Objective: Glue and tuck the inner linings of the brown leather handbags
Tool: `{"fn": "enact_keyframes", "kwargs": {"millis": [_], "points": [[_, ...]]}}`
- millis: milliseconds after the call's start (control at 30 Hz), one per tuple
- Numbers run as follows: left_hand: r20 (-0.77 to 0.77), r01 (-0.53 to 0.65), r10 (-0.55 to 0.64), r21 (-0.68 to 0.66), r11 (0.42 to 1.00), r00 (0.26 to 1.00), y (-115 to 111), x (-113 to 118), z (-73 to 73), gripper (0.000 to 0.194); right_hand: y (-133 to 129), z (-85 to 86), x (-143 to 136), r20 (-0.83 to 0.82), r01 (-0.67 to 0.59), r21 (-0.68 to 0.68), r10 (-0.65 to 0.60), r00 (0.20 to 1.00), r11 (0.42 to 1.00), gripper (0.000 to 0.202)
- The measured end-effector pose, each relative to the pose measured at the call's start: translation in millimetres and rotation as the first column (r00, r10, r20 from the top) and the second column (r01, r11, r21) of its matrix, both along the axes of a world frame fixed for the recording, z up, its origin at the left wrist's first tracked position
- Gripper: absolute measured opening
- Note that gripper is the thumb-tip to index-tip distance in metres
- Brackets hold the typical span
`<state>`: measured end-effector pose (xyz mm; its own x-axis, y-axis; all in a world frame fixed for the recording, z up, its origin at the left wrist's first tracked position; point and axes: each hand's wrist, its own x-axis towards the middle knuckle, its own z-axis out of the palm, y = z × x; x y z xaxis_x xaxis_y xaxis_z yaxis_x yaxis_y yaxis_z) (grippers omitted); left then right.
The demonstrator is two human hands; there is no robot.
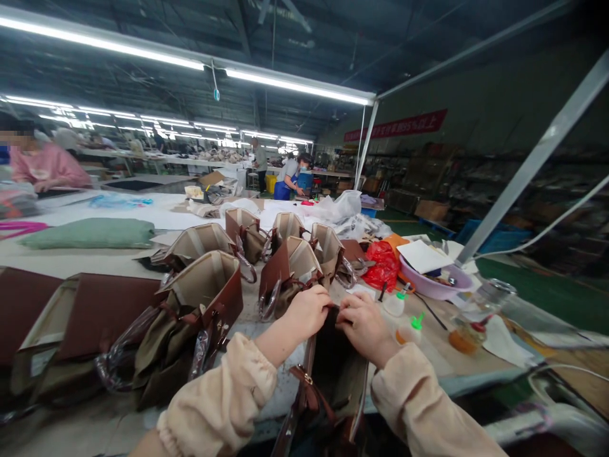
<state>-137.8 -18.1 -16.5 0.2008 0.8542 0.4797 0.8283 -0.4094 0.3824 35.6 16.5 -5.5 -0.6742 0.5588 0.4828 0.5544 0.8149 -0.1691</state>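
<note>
A brown handbag point(361, 387) with a dark inside stands at the front edge of the table, its mouth turned up toward me. My left hand point(307, 311) pinches the bag's far rim with closed fingers. Close beside it, my right hand point(364, 324) grips the same rim, thumb and fingers pressed together. A strap with a small metal fitting point(307, 379) hangs on the bag's near left side. Exactly what lies between the fingertips is partly hidden.
Several brown handbags with beige linings point(223, 279) stand on the left and beyond my hands. To the right are green-capped bottles point(394, 303), a glass jar of amber liquid point(464, 339), a lilac basin point(435, 287) and a red plastic bag point(382, 263). Other people work farther back.
</note>
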Motion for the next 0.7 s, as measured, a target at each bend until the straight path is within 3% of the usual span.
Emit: {"fn": "enact_keyframes", "kwargs": {"millis": [233,500,700], "points": [[0.183,-0.143,0.161,-0.105,0.984,0.97,-5,-3,4.6,0.019,-5,5.3,-1,0.041,0.098,0.049,-0.1,0.994,0.994,0.003],[0.331,-0.133,0.191,-0.191,0.973,0.924,-18,-3,-0.8,0.028,-4,9.0,-13,0.176,0.172,0.215,-0.211,0.961,0.961,0.012],[0.45,-0.16,0.248,-0.223,0.961,0.858,-21,-3,-7.9,0.02,-3,5.7,-22,0.183,0.152,0.171,-0.183,0.966,0.973,0.013]]}}
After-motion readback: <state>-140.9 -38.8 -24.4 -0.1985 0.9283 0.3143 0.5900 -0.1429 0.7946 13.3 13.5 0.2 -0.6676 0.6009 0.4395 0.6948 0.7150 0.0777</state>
